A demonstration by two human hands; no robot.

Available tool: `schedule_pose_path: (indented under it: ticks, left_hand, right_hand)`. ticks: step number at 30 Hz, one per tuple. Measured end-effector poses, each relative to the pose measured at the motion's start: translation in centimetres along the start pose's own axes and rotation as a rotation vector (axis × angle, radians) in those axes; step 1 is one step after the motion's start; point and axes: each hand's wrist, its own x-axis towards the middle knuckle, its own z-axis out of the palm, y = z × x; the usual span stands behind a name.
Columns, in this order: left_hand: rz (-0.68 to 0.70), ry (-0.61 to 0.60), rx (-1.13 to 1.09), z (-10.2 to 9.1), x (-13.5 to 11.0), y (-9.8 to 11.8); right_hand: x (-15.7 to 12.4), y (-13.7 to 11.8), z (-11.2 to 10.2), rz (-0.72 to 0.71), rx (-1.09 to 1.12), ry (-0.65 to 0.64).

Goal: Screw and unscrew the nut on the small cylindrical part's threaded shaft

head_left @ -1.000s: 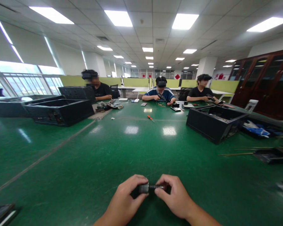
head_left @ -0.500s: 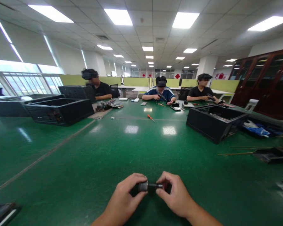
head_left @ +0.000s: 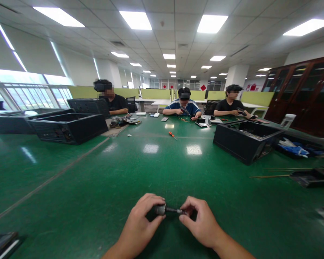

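Head view: holding a slim dark rod [head_left: 173, 210] with a blocky grey end [head_left: 161, 209] over the glossy green tabletop [head_left: 140, 172], long axis left-to-right, by that block in the half-curled bare left hand [head_left: 142, 219] and by the opposite end [head_left: 181, 211] in the half-curled bare right hand [head_left: 201, 219].

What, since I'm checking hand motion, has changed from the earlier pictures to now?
The left hand and dark block shifted slightly left and forward, baring more of the thin shaft. Nothing was let go. The right hand and orange screwdriver stayed about as they were.
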Motion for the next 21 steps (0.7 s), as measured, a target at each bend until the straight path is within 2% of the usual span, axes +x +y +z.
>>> schedule_pose_path:
  ticks: [9,12,15,18,21]
  left_hand:
    - [-0.047,-0.060,0.060,-0.2,-0.2,-0.6]
    - [-0.096,-0.072,0.062,0.0,0.0,-0.6]
    - [-0.212,0.000,0.044,-0.4,0.4,-0.8]
    - [-0.347,0.080,0.040,-2.2,0.8,-2.4]
    - [-0.496,0.174,0.171,-5.5,0.3,-5.7]
  right_hand:
    - [-0.2,0.1,0.0,-0.007,0.036,0.000]
    - [-0.1,0.5,-0.1,0.006,0.150,0.003]
    - [0.3,0.8,-0.2,0.046,0.329,-0.016]
    - [0.6,1.0,-0.2,0.091,0.421,-0.019]
    - [0.7,1.0,0.0,0.106,0.423,-0.013]
